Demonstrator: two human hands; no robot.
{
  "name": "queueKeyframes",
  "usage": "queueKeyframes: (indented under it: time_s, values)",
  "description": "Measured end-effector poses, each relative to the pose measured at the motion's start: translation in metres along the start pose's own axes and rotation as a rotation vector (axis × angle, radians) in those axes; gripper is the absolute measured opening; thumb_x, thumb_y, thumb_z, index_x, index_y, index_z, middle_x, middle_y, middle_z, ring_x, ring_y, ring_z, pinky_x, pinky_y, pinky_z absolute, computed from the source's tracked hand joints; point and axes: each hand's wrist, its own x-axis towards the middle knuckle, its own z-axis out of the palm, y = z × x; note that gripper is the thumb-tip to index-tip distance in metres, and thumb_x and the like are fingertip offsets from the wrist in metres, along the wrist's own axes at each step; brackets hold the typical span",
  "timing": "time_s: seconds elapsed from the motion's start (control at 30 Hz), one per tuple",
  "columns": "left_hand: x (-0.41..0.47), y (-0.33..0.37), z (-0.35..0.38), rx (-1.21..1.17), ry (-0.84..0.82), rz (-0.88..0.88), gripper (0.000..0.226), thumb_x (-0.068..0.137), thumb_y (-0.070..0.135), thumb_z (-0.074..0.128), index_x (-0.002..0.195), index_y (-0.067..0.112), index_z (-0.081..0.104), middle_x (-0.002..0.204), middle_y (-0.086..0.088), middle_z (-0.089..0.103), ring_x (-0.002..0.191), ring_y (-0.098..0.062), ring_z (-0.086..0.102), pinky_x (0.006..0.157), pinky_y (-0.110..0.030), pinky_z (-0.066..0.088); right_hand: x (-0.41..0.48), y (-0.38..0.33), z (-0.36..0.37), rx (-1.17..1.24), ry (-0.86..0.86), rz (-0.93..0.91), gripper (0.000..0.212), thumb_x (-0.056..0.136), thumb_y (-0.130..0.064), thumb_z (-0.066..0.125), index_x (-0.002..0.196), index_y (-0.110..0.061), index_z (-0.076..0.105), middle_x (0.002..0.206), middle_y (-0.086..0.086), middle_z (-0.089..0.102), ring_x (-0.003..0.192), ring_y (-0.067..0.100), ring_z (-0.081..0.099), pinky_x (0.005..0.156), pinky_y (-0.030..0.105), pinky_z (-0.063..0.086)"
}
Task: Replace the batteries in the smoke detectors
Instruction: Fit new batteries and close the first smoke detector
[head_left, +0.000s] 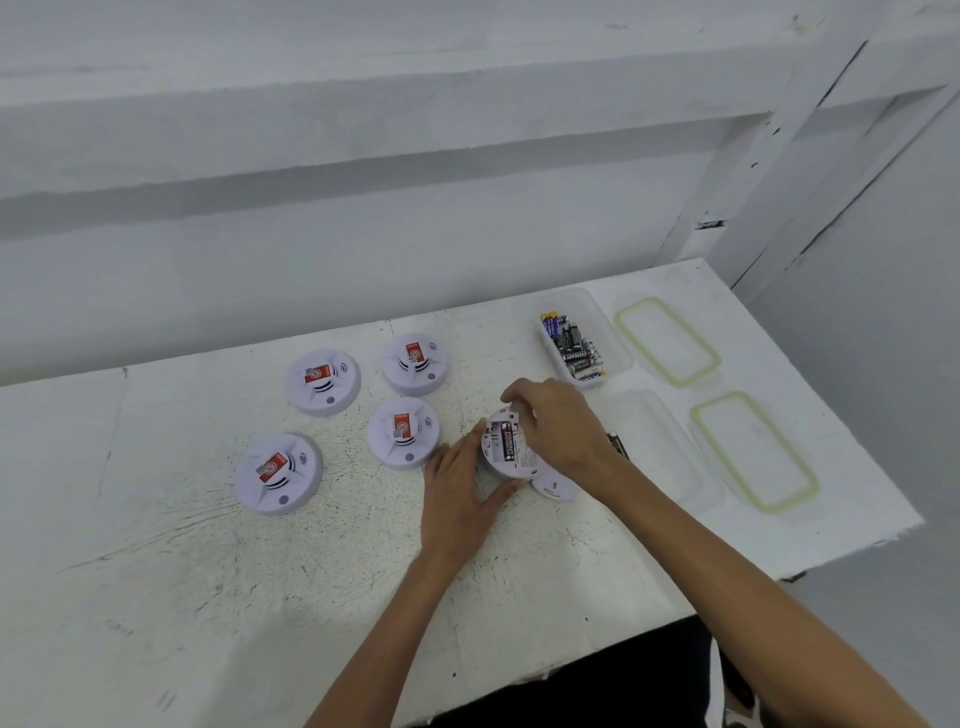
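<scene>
An opened white smoke detector (501, 460) lies back side up near the middle of the table, with a black battery (509, 441) sitting in its compartment. My left hand (460, 496) grips the detector's left and lower rim. My right hand (558, 428) curls over its top right edge, fingertips at the compartment's upper end. Its detached white cover (556, 486) lies partly hidden under my right wrist. Several closed detectors with red stickers (322, 382) (415, 364) (402, 432) (278, 473) lie to the left.
A clear tub (615, 340) holding several batteries stands at the back right. A second clear tub (657, 447) sits beside my right wrist, with a dark battery (618, 444) at its left edge. Two green-rimmed lids (667, 340) (753, 449) lie at the right. Wall behind the white table (260, 571).
</scene>
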Motion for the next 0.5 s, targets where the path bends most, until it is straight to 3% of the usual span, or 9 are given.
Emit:
queueKeyframes:
  time_s: [0.13, 0.27, 0.37, 0.43, 0.5]
  values:
    - [0.000, 0.000, 0.001, 0.057, -0.013, 0.041, 0.078, 0.090, 0.065, 0.061, 0.153, 0.025, 0.039, 0.158, 0.012, 0.042, 0.145, -0.005, 0.038, 0.121, -0.038, 0.027, 0.006, 0.008, 0.003, -0.074, -0.172, 0.018, 0.034, 0.098, -0.013, 0.050, 0.130, -0.015, 0.060, 0.126, 0.008, 0.066, 0.115, 0.028, 0.057, 0.089, 0.043, 0.051]
    - [-0.005, 0.002, 0.000, 0.006, -0.026, -0.040, 0.074, 0.099, 0.048, 0.060, 0.160, 0.026, 0.026, 0.164, 0.011, 0.031, 0.150, -0.007, 0.027, 0.125, -0.035, 0.020, 0.007, 0.011, 0.002, -0.134, -0.236, 0.104, 0.035, 0.100, -0.023, 0.052, 0.133, -0.012, 0.053, 0.119, 0.014, 0.062, 0.106, 0.030, 0.058, 0.080, 0.037, 0.049]
    - [-0.007, 0.003, -0.004, -0.084, 0.057, -0.099, 0.058, 0.103, 0.027, 0.059, 0.155, 0.029, 0.034, 0.155, 0.016, 0.041, 0.144, -0.003, 0.036, 0.121, -0.043, 0.033, 0.002, 0.008, -0.003, -0.165, -0.223, 0.247, 0.032, 0.101, -0.027, 0.051, 0.121, -0.002, 0.050, 0.109, 0.020, 0.059, 0.081, 0.028, 0.052, 0.053, 0.028, 0.034]
    - [-0.008, 0.003, -0.004, -0.105, 0.078, -0.105, 0.059, 0.098, 0.021, 0.061, 0.153, 0.026, 0.038, 0.151, 0.013, 0.046, 0.140, -0.005, 0.041, 0.117, -0.047, 0.039, -0.002, 0.004, -0.004, -0.192, -0.257, 0.300, 0.033, 0.102, -0.030, 0.049, 0.116, -0.001, 0.049, 0.107, 0.019, 0.055, 0.077, 0.025, 0.045, 0.049, 0.028, 0.026]
    - [-0.007, 0.005, -0.004, -0.087, 0.056, -0.069, 0.069, 0.089, 0.028, 0.063, 0.153, 0.021, 0.040, 0.152, 0.008, 0.049, 0.138, -0.009, 0.044, 0.116, -0.048, 0.039, -0.007, 0.003, -0.006, -0.181, -0.311, 0.316, 0.032, 0.102, -0.032, 0.047, 0.111, -0.001, 0.050, 0.107, 0.018, 0.052, 0.076, 0.025, 0.047, 0.048, 0.028, 0.030]
